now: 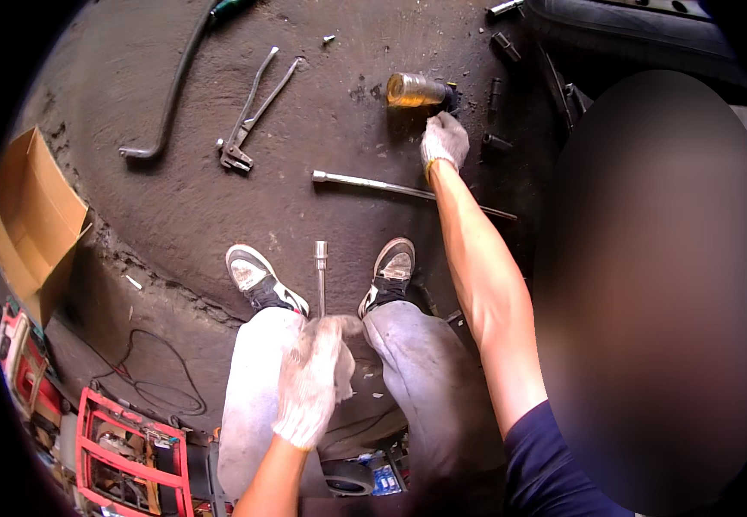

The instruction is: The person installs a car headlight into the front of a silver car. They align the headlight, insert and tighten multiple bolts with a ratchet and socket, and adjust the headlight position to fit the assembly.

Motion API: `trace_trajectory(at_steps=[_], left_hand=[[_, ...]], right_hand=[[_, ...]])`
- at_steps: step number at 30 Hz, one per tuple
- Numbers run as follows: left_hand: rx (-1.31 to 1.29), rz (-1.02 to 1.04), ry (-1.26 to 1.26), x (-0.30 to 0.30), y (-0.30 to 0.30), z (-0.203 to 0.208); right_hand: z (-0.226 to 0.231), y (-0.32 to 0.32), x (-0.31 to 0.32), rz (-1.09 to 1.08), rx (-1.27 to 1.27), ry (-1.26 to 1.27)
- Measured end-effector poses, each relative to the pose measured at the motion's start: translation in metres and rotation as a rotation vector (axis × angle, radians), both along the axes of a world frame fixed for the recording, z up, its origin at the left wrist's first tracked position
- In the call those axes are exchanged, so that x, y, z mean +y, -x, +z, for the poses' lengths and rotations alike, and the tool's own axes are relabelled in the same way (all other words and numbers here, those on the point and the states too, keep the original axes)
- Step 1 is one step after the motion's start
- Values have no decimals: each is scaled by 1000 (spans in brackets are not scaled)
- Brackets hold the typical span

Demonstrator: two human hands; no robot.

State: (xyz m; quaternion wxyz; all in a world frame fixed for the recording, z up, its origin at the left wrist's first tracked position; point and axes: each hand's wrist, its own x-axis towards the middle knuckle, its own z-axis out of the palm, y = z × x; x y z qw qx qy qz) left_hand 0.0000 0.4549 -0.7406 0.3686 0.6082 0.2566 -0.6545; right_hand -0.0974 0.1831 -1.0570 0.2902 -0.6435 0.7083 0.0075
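My left hand (311, 375), in a whitish knit glove, is closed between my knees around a chrome socket wrench (322, 271). The socket end points away from me; the rest of the tool is hidden under the glove. Further off, my gloved right hand (445, 142) has its fingers curled at the dark head of a clear bottle (416, 90) with amber liquid in it. The bottle lies sideways, and its exact contact with my fingers is partly hidden. A long chrome bar (373, 183) lies on the ground, passing beneath my right forearm.
On the dirty floor lie long-handled pliers (248, 116) and a bent pry bar (171, 103). Dark sockets (495, 95) are scattered right of the bottle, near a tire (632, 34). An open cardboard box (42, 220) and a red frame (132, 452) stand at left.
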Motion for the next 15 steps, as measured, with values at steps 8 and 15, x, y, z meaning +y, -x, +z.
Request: trace_trajectory(at_steps=[8, 15], left_hand=[[51, -35, -33, -30, -29, -3], [-23, 44, -54, -31, -13, -20]], right_hand=[[-13, -28, -30, 3, 389, 96], [26, -29, 19, 107, 97, 90]])
